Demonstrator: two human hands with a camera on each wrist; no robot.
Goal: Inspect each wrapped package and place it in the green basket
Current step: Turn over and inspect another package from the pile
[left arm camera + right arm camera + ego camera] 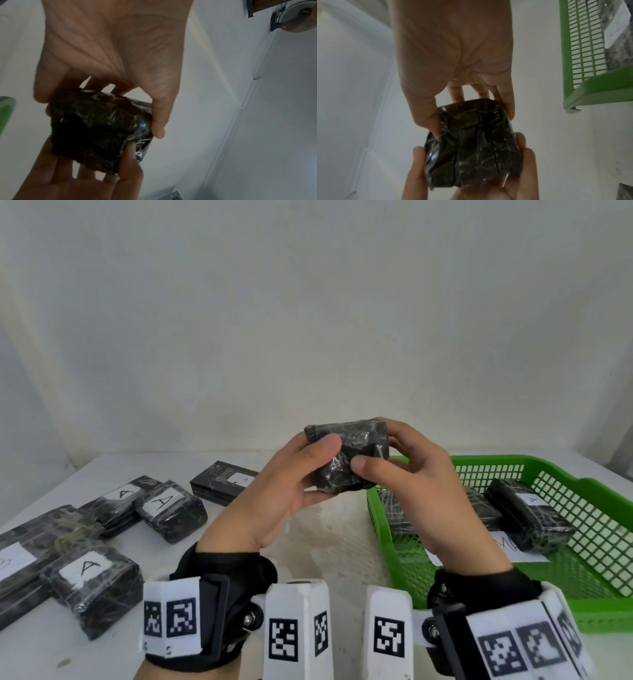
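Both hands hold one small black wrapped package (347, 457) up above the table, between the pile and the basket. My left hand (301, 470) grips its left side, thumb on the near face. My right hand (394, 463) grips its right side, thumb pressed on the front. The left wrist view shows the package (99, 129) pinched between both hands, and the right wrist view shows the same package (474, 146) crinkled and shiny. No label shows on its visible faces. The green basket (582, 607) sits at the right with wrapped packages (529, 518) inside.
Several black wrapped packages with white "A" labels (92, 583) lie on the white table (325, 542) at the left. One more package (222, 486) lies behind my left hand. A white wall stands close behind the table.
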